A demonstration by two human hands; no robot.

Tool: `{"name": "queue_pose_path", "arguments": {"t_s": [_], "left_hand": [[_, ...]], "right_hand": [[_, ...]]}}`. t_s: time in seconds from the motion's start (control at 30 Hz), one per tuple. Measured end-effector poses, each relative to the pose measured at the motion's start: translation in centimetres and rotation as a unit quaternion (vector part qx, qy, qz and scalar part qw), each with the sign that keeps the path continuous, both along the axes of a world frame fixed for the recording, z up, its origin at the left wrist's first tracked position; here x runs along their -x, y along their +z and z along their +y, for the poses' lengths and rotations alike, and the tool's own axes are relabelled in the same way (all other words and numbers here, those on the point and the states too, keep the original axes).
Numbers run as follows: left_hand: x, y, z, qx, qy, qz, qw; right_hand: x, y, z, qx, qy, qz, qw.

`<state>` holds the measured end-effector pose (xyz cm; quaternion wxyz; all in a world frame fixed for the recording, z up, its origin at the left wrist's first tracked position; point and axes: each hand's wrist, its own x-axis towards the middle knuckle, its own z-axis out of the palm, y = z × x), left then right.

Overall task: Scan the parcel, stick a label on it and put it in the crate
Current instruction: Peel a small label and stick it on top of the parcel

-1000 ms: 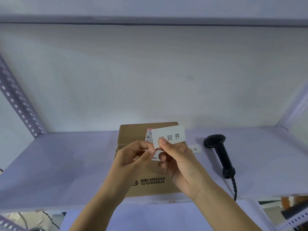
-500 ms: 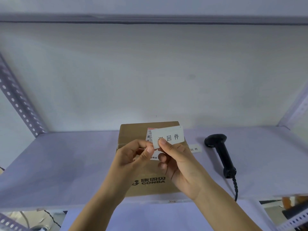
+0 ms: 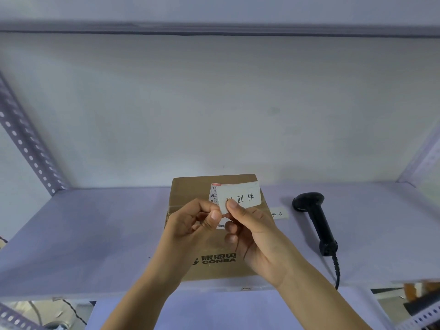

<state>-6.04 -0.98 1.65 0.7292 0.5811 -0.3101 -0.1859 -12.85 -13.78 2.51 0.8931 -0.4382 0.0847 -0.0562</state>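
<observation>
Head view: I see the label [image 3: 240, 197] pinched at its left end by my right hand [image 3: 252, 236], long axis running left-right, hovering over the far half of the parcel [image 3: 190, 194] on the shelf [image 3: 95, 234]. My left hand [image 3: 192, 225] nips the same corner, probably peeling backing. Scanner [image 3: 316, 217] lies to the right. No crate shows.
</observation>
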Motion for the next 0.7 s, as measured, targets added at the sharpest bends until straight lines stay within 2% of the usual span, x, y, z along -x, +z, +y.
{"name": "queue_pose_path", "arguments": {"t_s": [0.7], "left_hand": [[0.45, -0.17, 0.44, -0.054, 0.049, -0.075, 0.995]], "right_hand": [[0.24, -0.11, 0.57, -0.027, 0.009, 0.019, 0.999]]}}
